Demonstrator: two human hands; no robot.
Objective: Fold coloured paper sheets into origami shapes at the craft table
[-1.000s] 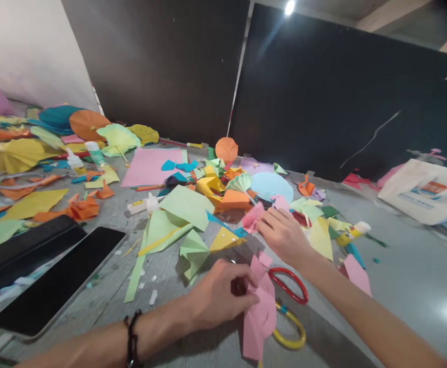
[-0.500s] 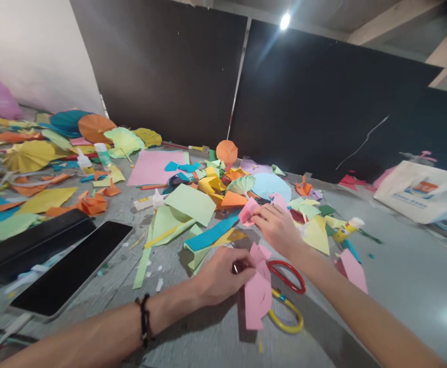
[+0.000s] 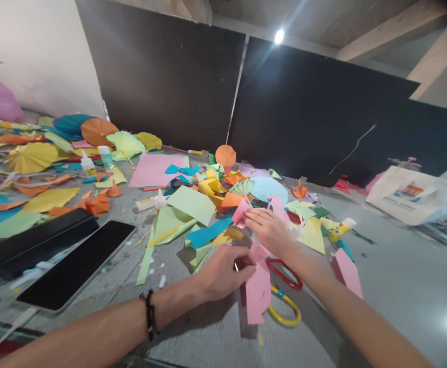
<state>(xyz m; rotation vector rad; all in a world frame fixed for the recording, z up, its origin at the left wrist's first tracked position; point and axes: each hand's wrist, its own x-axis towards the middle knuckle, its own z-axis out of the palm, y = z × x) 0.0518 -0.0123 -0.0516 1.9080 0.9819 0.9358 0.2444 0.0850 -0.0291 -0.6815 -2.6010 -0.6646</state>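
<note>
My left hand (image 3: 225, 272) is closed in a pinch on the left edge of a cut pink paper (image 3: 257, 294), which stands out over the grey table. Just beyond it, my right hand (image 3: 268, 229) reaches over the paper pile, its fingers on a small folded pink piece (image 3: 241, 213); the fingertips are partly hidden. Beside the cut pink paper lie scissors with a red handle loop (image 3: 285, 274) and a yellow handle loop (image 3: 286, 308); the pink paper covers their blades.
Coloured paper scraps, a light green sheet (image 3: 192, 205) and a glue stick (image 3: 341, 230) surround my hands. A phone (image 3: 76, 266) and a black case (image 3: 39, 240) lie at the left. A white bag (image 3: 411, 197) stands at the right.
My right hand has shifted slightly left and lies flatter over the small pink piece. My left hand keeps its pinch. The view has tilted slightly.
</note>
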